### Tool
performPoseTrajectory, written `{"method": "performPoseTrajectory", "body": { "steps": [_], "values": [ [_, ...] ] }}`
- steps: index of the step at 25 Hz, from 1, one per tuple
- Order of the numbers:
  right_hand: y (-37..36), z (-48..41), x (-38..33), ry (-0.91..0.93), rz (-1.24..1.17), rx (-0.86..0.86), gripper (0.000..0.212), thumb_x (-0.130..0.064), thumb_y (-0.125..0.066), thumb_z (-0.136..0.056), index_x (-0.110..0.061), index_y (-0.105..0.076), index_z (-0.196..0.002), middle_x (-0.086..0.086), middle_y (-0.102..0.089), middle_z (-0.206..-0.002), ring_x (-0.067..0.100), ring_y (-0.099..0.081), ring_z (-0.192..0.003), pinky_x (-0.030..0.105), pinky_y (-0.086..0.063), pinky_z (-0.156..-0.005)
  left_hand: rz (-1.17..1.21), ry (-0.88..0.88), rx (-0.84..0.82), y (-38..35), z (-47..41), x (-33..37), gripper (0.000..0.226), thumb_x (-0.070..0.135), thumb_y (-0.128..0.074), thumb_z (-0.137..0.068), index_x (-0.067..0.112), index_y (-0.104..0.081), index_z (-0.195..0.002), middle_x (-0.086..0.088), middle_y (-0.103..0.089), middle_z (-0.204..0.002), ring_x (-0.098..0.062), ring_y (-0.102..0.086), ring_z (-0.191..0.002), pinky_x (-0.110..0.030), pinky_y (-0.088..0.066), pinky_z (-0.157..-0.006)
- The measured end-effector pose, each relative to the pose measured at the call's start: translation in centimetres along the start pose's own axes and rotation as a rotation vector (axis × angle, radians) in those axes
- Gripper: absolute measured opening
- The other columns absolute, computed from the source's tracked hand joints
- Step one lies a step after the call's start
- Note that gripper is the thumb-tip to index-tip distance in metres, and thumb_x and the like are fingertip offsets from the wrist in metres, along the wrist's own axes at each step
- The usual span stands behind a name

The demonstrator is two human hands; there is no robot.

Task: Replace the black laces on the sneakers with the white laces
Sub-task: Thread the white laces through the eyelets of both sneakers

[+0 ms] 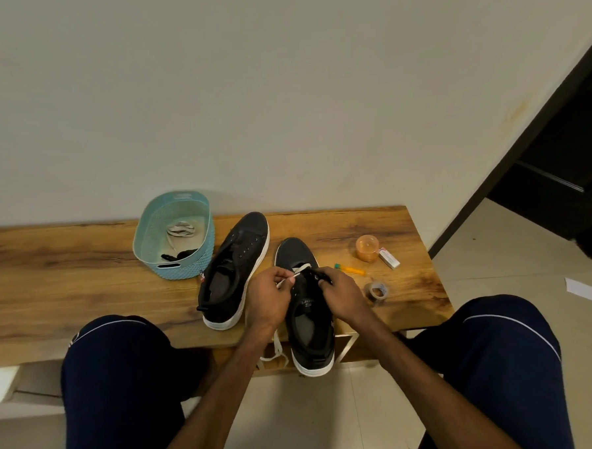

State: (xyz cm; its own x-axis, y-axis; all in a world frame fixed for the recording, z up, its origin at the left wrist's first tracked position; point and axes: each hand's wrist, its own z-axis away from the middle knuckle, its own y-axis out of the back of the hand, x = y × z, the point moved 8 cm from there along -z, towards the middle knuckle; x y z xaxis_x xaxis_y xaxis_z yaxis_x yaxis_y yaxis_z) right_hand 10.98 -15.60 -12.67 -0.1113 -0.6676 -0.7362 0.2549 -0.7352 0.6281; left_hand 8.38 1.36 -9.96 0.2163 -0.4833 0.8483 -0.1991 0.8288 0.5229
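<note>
Setting: home interior | Evidence: low wooden bench (pixel 66 257) against plain cream wall (pixel 280 87), pale tiled floor (pixel 488 248), dark doorway (pixel 565 162) at right.

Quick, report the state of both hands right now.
Left hand: pinching the white lace.
Right hand: fingers curled, gripping the near sneaker by its eyelets.

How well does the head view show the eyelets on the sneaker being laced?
Head view: dim, warm light and a soft image; the black upper of the held sneaker swallows detail, and the left hand and right hand cover most eyelets. The white lace stands out. Wide-angle distortion leans the door frame.
</note>
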Motion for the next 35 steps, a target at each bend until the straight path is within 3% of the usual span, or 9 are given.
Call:
{"method": "performPoseTrajectory", "body": {
  "steps": [3, 8, 15, 18, 21, 24, 27, 30, 35],
  "values": [
    [-0.1, 0.4, 1.0, -0.078, -0.167, -0.027, 0.034, -0.010, -0.045, -0.099, -0.020, -0.061, -0.128, 0.003, -0.064, -0.125, 0.018, -0.058, -0.114, 0.039, -0.048, -0.100, -0.194, -0.061, -0.006, -1.8, 0.0, 0.3, 0.004, 0.019, -0.066, -0.091, 0.020, -0.070, -0.094, 0.006, -0.065, -0.095, -0.005, -0.057, -0.083, -0.009, -0.036, -0.063],
    [-0.3, 0.2, 1.3, -0.100, -0.231, -0.041, 0.034, -0.009, -0.046, -0.098, -0.022, -0.062, -0.125, 0.001, -0.065, -0.122, 0.016, -0.059, -0.112, 0.044, -0.048, -0.102, -0.374, -0.153, -0.070, -4.0, -0.8, 0.7, 0.010, 0.021, -0.061, -0.094, 0.018, -0.066, -0.102, -0.001, -0.059, -0.106, -0.012, -0.058, -0.091, -0.027, -0.050, -0.078],
    [0.0, 0.6, 0.6, -0.067, -0.173, -0.077, 0.036, -0.011, -0.052, -0.098, -0.021, -0.058, -0.132, -0.006, -0.059, -0.114, 0.013, -0.055, -0.108, 0.034, -0.048, -0.098, -0.394, -0.199, -0.089, -4.6, -2.2, 0.6, 0.013, 0.022, -0.061, -0.095, 0.016, -0.069, -0.103, -0.002, -0.061, -0.107, -0.014, -0.060, -0.093, -0.029, -0.052, -0.079],
    [0.0, 0.6, 0.6, -0.086, -0.181, -0.096, 0.038, -0.014, -0.058, -0.095, -0.022, -0.058, -0.132, -0.001, -0.062, -0.120, 0.018, -0.059, -0.112, 0.040, -0.050, -0.100, -0.340, -0.163, -0.097, -4.3, -2.6, 0.1, 0.011, 0.025, -0.063, -0.094, 0.018, -0.070, -0.100, 0.000, -0.063, -0.104, -0.013, -0.060, -0.090, -0.028, -0.049, -0.076],
    [-0.4, 0.7, 0.4, -0.078, -0.173, -0.107, 0.036, -0.023, -0.060, -0.096, -0.022, -0.058, -0.132, -0.002, -0.062, -0.119, 0.016, -0.058, -0.111, 0.039, -0.049, -0.100, -0.282, -0.115, -0.102, -4.3, -2.8, -0.4, 0.014, 0.025, -0.065, -0.093, 0.017, -0.071, -0.102, 0.001, -0.064, -0.104, -0.011, -0.058, -0.089, -0.024, -0.043, -0.074],
    [-1.0, 0.4, 1.2, -0.144, -0.362, -0.141, 0.038, -0.047, -0.050, -0.100, -0.023, -0.062, -0.126, -0.006, -0.065, -0.115, 0.013, -0.060, -0.107, 0.036, -0.051, -0.095, -0.286, -0.136, -0.095, -4.5, -2.6, -0.4, 0.017, 0.023, -0.065, -0.093, 0.016, -0.071, -0.107, -0.001, -0.064, -0.107, -0.012, -0.059, -0.093, -0.024, -0.047, -0.078],
    [-0.9, -0.6, 2.8, -0.211, -0.489, -0.025, 0.023, -0.037, -0.052, -0.102, -0.021, -0.067, -0.109, -0.001, -0.068, -0.102, 0.020, -0.065, -0.098, 0.032, -0.054, -0.078, -0.280, -0.149, -0.091, -4.7, -2.4, -0.2, 0.016, 0.021, -0.066, -0.093, 0.016, -0.072, -0.107, 0.001, -0.061, -0.107, -0.007, -0.055, -0.092, -0.015, -0.038, -0.072],
    [-0.7, -1.2, 2.4, -0.153, -0.404, 0.116, 0.003, -0.020, -0.063, -0.096, -0.020, -0.066, -0.095, -0.004, -0.065, -0.091, 0.015, -0.063, -0.086, 0.021, -0.045, -0.064, -0.274, -0.141, -0.118, -4.9, -2.5, -0.6, 0.021, 0.023, -0.066, -0.093, 0.016, -0.071, -0.112, 0.000, -0.060, -0.110, -0.013, -0.060, -0.099, -0.019, -0.042, -0.076],
    [1.1, -1.1, 0.9, -0.081, -0.538, 0.292, 0.018, -0.008, -0.049, -0.099, -0.021, -0.054, -0.088, 0.005, -0.065, -0.091, 0.022, -0.063, -0.086, 0.027, -0.048, -0.070, -0.412, -0.221, -0.028, -3.7, -1.6, -0.4, 0.053, 0.037, -0.074, -0.082, 0.020, -0.051, -0.127, -0.001, -0.049, -0.126, -0.019, -0.047, -0.120, -0.032, -0.043, -0.099]
  ]
}}
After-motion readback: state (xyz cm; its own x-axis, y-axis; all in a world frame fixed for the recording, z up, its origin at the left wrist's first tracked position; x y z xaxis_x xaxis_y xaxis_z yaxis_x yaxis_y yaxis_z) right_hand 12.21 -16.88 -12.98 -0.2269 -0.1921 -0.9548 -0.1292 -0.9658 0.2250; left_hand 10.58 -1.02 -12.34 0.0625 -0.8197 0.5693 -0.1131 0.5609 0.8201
